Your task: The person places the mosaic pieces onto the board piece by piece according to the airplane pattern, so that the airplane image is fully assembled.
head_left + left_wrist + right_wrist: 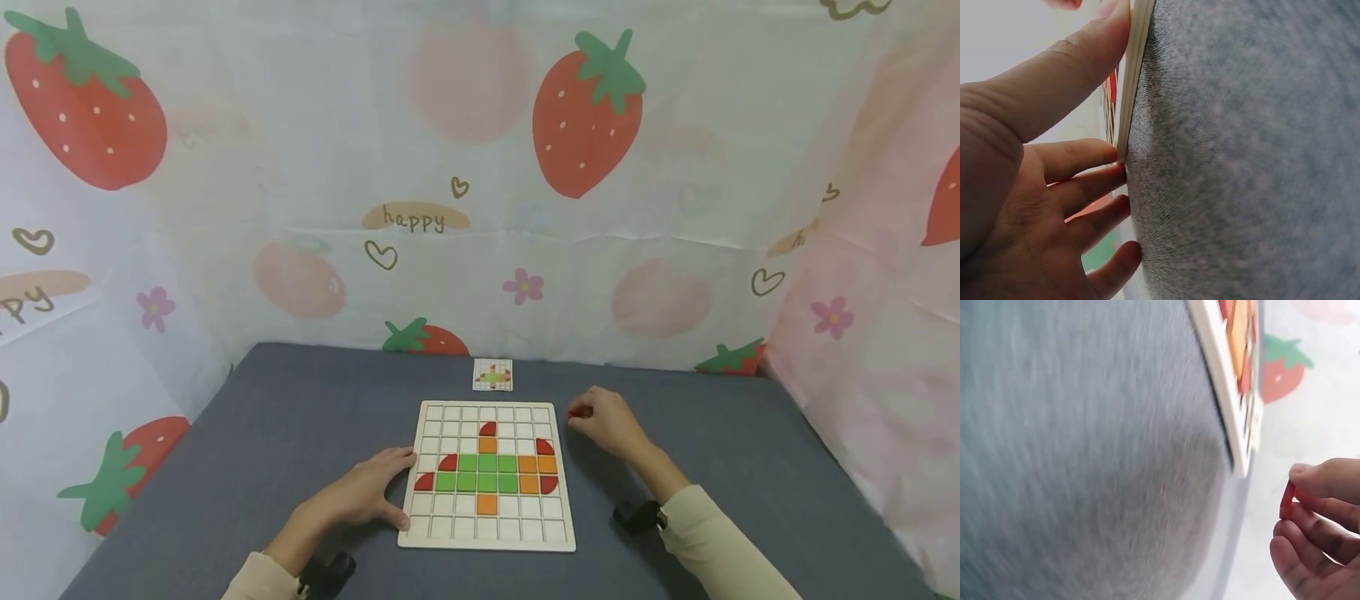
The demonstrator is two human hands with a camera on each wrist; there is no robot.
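A light wooden grid board (pixel 525 530) lies on the table, with green squares (pixel 487 482), orange squares (pixel 487 504) and red quarter-round tiles (pixel 447 463) set in its cells. My left hand (pixel 367 490) rests against the board's left edge, its thumb near the front corner and fingers spread farther up. In the left wrist view the thumb touches the board's side. Off the board's upper right side, my right hand (pixel 613 423) pinches a small red tile (pixel 1287 500) between thumb and fingers, raised above the table.
Behind the board lies a small pattern card (pixel 492 375) with a coloured grid picture. Grey cloth (pixel 315 417) covers the table. A white curtain (pixel 465 283) printed with strawberries hangs behind it and along both sides.
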